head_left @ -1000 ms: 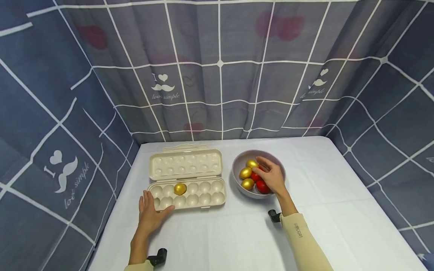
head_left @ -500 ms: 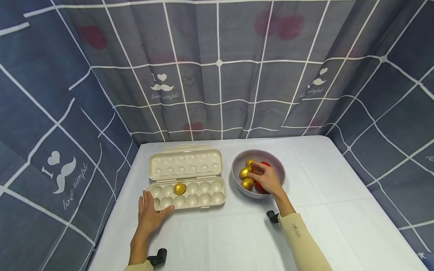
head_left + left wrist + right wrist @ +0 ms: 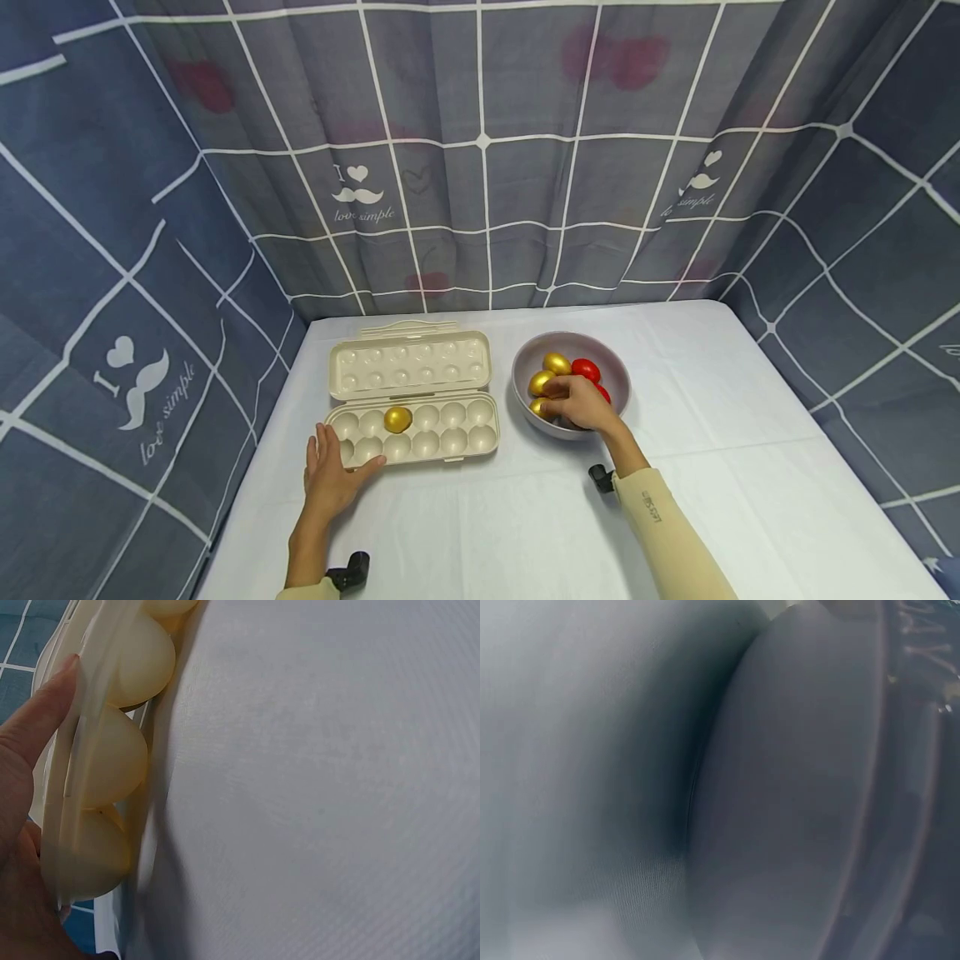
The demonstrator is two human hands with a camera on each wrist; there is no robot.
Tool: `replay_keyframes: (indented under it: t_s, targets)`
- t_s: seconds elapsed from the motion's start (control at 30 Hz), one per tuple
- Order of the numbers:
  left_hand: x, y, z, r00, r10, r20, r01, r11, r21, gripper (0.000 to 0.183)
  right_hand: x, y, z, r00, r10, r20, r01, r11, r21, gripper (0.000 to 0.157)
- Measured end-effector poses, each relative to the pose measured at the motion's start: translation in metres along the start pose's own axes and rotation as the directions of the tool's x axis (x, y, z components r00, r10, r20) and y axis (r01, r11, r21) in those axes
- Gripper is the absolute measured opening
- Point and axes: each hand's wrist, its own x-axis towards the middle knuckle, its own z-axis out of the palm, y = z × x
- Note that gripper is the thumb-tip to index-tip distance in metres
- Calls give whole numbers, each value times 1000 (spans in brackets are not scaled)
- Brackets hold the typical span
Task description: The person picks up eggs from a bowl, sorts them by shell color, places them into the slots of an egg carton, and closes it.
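Note:
A cream egg carton (image 3: 453, 454) lies opened flat on the table, with a golden egg (image 3: 397, 419) in its back row of cups. My left hand (image 3: 330, 477) rests at the carton's front left corner, thumb along the front edge and fingers spread beside the left end. In the left wrist view the thumb touches the carton's rim. My right hand (image 3: 585, 402) reaches into a mauve bowl (image 3: 622, 371), its fingertips over the nearest golden egg (image 3: 537, 406). Whether they pinch this egg is hidden. Two more golden eggs (image 3: 557, 363) and red eggs (image 3: 586, 369) lie around the hand.
A white cloth covers the table (image 3: 480, 533). Dark checked curtains (image 3: 450, 183) close off the back and both sides. The carton's lid (image 3: 411, 367) lies back behind its cups. In the right wrist view the bowl's outer wall (image 3: 780, 795) fills much of the picture.
My right hand has moved toward me and left within the bowl, from above the red eggs to the nearest golden egg. The far red egg is uncovered. My left hand stays at the carton.

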Motion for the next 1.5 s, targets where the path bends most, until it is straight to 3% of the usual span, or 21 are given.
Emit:
replay_keyframes:
  t_s: [0.47,0.9,1.1,1.23,1.37,1.5]
  targets:
    - [-3,-1,0,1000,-17,16,17,1000,13,126,-2,-3,3,990,-63,129,82,985,-152,37]
    - [-3,-1,3,1000,-6,15,6,1000,11,126,-3,0,3,994,-45,96,60,983,-171,33]
    - [-2,-1,4,1000,4,17,-4,1000,15,125,-5,2,1,998,-54,29,58,983,-174,32]
    - [-2,-2,4,1000,8,16,-8,1000,13,125,-7,2,1,995,-71,-71,61,989,-133,37]
    - [-2,-2,1,1000,5,13,-5,1000,7,125,-5,1,2,978,-79,-193,84,996,20,42]
    - [-1,0,0,1000,11,11,-11,1000,-3,124,-5,0,1,958,-84,-273,141,970,196,41]
